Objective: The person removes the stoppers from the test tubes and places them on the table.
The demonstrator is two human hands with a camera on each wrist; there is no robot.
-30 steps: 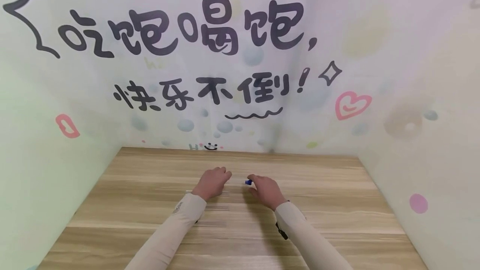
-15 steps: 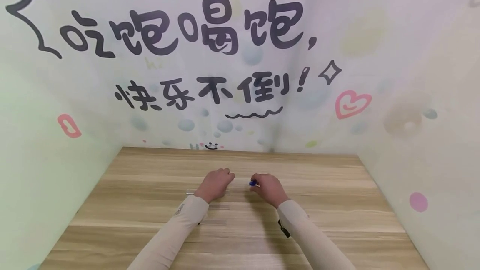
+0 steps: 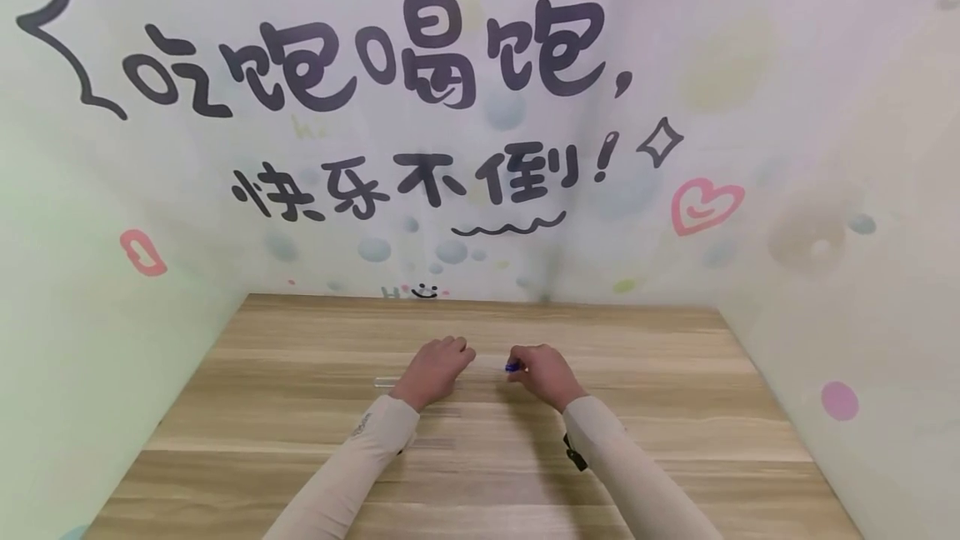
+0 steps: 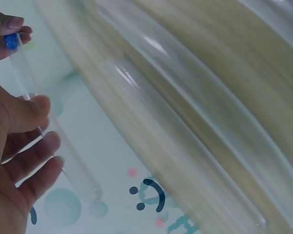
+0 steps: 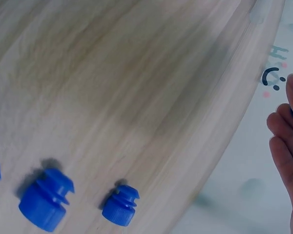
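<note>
My left hand (image 3: 435, 373) holds a clear test tube (image 4: 71, 146) above the table, thumb on one side and fingers on the other. A blue stopper (image 4: 10, 41) sits at the tube's mouth; how deep it is cannot be told. My right hand (image 3: 546, 373) pinches this stopper between thumb and fingers, partly hiding it. In the right wrist view the right hand (image 5: 290, 146) shows only at the edge, its fingers curled. Two more blue stoppers (image 5: 46, 202) stand on the table below, with another cut off at the left edge.
Several clear test tubes lie on the wooden table (image 3: 645, 473), one test tube (image 3: 386, 382) showing beside the left wrist. Another tube (image 4: 185, 136) lies near the table's back edge. A printed wall (image 3: 480, 265) rises behind, with side walls left and right.
Both hands have shifted slightly right, the tube and stopper moving with them. The right fingers have drawn in round the stopper, so less of its blue shows.
</note>
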